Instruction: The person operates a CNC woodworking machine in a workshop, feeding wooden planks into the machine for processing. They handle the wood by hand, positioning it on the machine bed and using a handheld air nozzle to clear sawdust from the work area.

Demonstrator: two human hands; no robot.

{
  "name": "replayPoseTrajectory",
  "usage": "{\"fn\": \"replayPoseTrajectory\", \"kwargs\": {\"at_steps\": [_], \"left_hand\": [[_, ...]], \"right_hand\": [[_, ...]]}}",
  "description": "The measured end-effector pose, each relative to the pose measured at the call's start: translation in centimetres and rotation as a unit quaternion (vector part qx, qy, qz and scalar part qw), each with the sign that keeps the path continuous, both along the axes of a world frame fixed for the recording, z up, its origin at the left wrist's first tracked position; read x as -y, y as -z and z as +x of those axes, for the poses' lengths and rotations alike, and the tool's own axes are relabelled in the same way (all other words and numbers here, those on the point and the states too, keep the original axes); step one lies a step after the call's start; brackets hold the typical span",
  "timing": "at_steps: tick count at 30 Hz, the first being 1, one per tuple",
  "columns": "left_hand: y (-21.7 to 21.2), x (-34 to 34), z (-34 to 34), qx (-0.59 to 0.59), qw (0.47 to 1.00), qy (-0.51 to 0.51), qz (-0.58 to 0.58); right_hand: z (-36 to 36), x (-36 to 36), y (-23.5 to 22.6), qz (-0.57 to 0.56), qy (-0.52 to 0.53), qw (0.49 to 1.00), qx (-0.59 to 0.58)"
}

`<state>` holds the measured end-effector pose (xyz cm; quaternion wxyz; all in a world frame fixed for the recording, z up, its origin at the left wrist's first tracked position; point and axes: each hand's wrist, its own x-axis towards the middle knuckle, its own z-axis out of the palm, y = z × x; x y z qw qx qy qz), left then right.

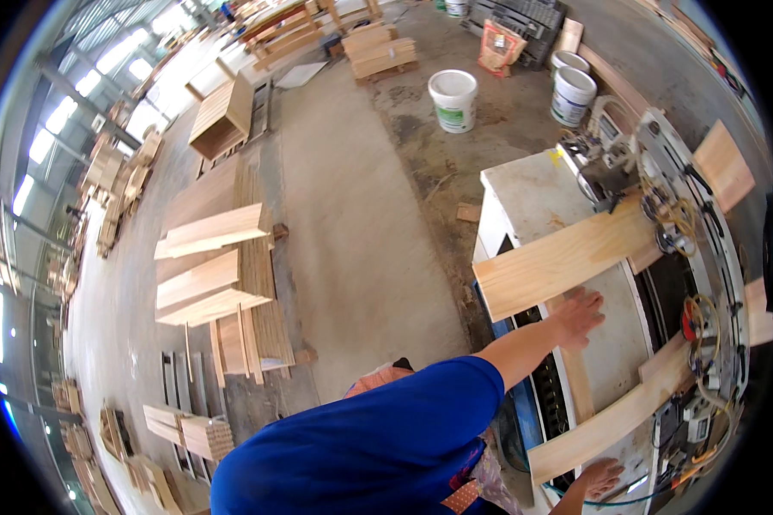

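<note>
My left hand (580,319) lies with fingers spread over a narrow wooden strip (578,382) on the white machine table (614,322). Just above it in the picture, a wide pale board (567,257) reaches across the table, its far end under the machine's head. A second pale board (610,421) crosses the table lower down, its far end also at the machine. My right hand (604,477) is beside that second board, fingers apart, with nothing visible in it. Whether it touches the board or table I cannot tell.
The machine's beam (704,232) carries clamps, hoses and cables along the right. White buckets (453,101) stand on the floor beyond, near a printed sack (500,47). Stacked panels (253,257) and loose boards lie to the left, with a wooden box (222,116) farther off.
</note>
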<state>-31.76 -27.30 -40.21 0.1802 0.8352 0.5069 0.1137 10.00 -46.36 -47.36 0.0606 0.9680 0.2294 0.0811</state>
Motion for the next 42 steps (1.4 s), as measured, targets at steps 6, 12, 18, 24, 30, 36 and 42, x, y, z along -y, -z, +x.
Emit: {"fn": "replayPoseTrajectory", "kwargs": {"at_steps": [6,12,18,24,30,36,42], "left_hand": [[-0.1,-0.1,-0.1,0.025,0.999,-0.019,-0.012],[1.4,0.2,1.0,0.044,0.997,-0.029,0.049],[-0.6,-0.1,0.4,0.004,0.998,-0.008,-0.064],[1.6,-0.2,-0.8,0.086,0.996,-0.024,-0.023],[-0.5,-0.7,-1.4,-0.014,1.0,0.001,0.026],[-0.6,-0.1,-0.8,-0.025,0.998,0.01,0.06],[-0.7,-0.1,-0.6,-0.042,0.998,0.01,0.055]], "right_hand": [[1.5,1.2,0.8,-0.028,-0.278,0.905,0.322],[3.3,0.4,2.2,-0.05,-0.432,0.817,0.379],[2.5,-0.8,1.7,-0.11,-0.402,0.863,0.286],[4.8,2.5,2.7,-0.137,-0.137,0.972,0.129],[-5.1,-0.7,-3.3,0.077,-0.006,0.997,-0.015],[-5.1,0.1,-3.3,0.142,-0.024,0.99,-0.016],[-5.7,-0.2,-3.6,0.155,-0.018,0.987,-0.034]]}}
